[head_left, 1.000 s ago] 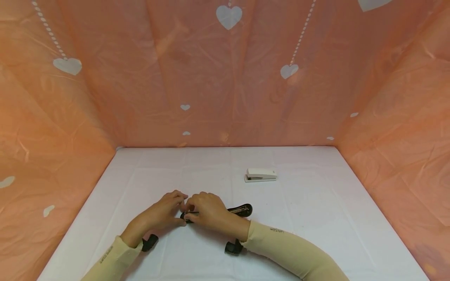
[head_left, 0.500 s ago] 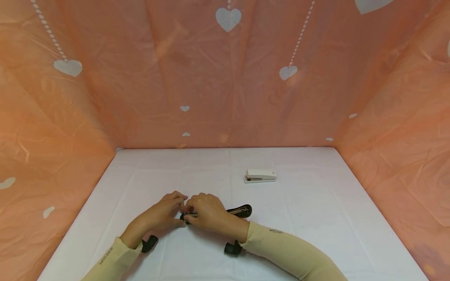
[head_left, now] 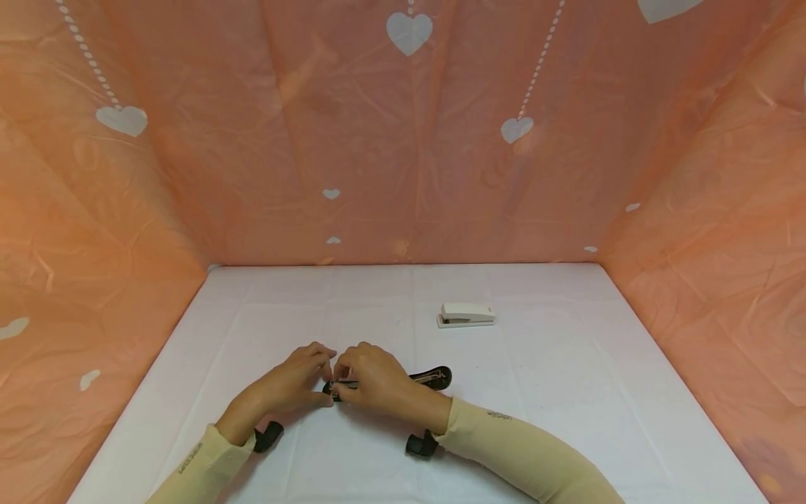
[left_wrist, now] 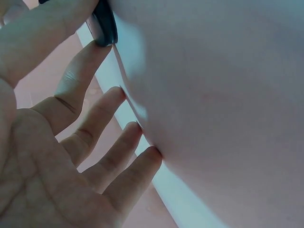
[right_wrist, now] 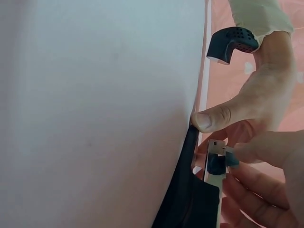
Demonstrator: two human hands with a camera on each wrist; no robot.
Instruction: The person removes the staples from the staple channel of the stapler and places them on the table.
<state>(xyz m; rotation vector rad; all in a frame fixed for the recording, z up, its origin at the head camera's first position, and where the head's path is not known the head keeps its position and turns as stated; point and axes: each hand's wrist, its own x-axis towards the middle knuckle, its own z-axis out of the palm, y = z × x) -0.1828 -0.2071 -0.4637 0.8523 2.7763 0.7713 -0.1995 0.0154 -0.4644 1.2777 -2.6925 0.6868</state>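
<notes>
A black stapler (head_left: 432,378) lies lengthwise on the white table, its cover swung back to the right and its inside showing. My left hand (head_left: 292,378) holds the stapler's left end between thumb and index finger, the other fingertips resting on the cloth in the left wrist view. Over the stapler's middle, my right hand (head_left: 378,374) pinches near the front of the metal staple channel (right_wrist: 216,148). A small dark bluish piece (right_wrist: 232,159) shows by the right thumb and fingers in the right wrist view. The right hand hides much of the stapler's middle.
Behind the hands and to the right stands a white stapler (head_left: 467,315). Orange curtains with white hearts (head_left: 409,33) enclose the back and sides of the white-covered table (head_left: 554,364). Black wrist cameras (head_left: 420,445) sit below both wrists.
My right hand has shifted very slightly at the stapler's left end, showing a bit more of the metal channel. The left hand and the white stapler stay in place.
</notes>
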